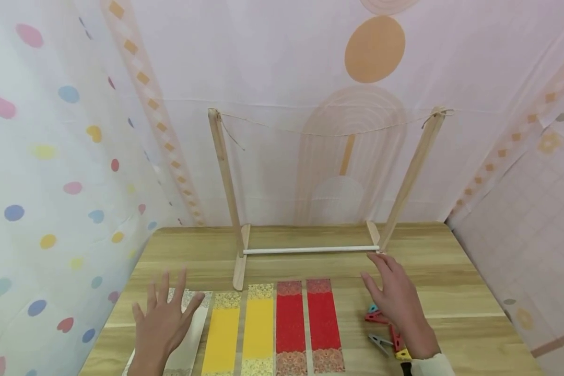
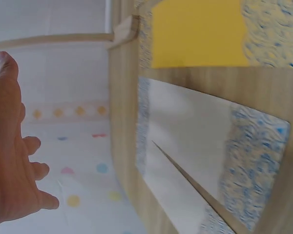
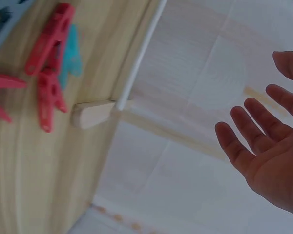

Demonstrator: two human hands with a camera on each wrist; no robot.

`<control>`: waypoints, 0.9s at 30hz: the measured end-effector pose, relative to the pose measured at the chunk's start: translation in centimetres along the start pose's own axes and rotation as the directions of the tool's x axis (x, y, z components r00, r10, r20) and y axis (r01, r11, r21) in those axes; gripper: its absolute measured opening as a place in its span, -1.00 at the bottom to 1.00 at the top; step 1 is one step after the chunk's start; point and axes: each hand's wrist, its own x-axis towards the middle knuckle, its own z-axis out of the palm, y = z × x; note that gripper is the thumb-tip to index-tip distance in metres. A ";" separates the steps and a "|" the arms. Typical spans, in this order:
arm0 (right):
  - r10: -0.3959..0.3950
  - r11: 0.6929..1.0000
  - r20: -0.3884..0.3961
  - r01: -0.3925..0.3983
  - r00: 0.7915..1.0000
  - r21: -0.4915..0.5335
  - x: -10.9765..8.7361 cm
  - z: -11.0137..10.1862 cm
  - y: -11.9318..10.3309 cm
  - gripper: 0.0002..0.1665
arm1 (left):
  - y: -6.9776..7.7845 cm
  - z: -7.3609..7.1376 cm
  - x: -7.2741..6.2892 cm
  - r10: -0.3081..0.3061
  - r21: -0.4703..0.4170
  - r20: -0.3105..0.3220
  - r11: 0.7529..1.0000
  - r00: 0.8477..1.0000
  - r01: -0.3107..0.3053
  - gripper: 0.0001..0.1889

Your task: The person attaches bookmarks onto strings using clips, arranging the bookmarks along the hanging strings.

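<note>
Head view: left hand (image 1: pixel 162 316) spread flat, fingers straight, over the white paper strips (image 1: pixel 188 334) at the table's (image 1: pixel 456 292) near-left edge, holding nothing. Right hand (image 1: pixel 397 300) also open, fingers relaxed, hovering just above a heap of clothes pegs (image 1: pixel 380 329), w/o gripping any. Btw the hands lie yellow strips (image 1: pixel 239 329) & red strips (image 1: pixel 305 324). Behind them stands a wooden rack (image 1: pixel 225 177) w/ a string (image 1: pixel 319 133) across its top.

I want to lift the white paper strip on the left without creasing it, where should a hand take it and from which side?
Probably the far short end of the white paper strip, beside the left hand. It lies flat, so nothing stands up to pinch; slide fingertips under that end from the frame side, thumb on top. The yellow strip crowds its right edge.
</note>
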 end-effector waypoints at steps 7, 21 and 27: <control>0.082 0.997 0.040 -0.082 0.996 0.003 -0.8 0.0 1.4 -0.42 | -2.0 0.5 -0.1 -0.092 -0.025 0.090 0.995 0.992 0.094 -0.13; 0.127 0.992 0.071 -0.128 0.989 0.007 -1.6 0.1 4.3 -0.38 | -4.8 2.3 0.0 -0.209 -0.026 0.203 0.975 0.956 0.219 -0.04; 0.138 0.985 0.077 -0.145 0.987 0.098 -1.8 0.4 5.5 -0.40 | -6.5 3.2 -0.1 -0.247 0.002 0.231 0.967 0.941 0.254 -0.01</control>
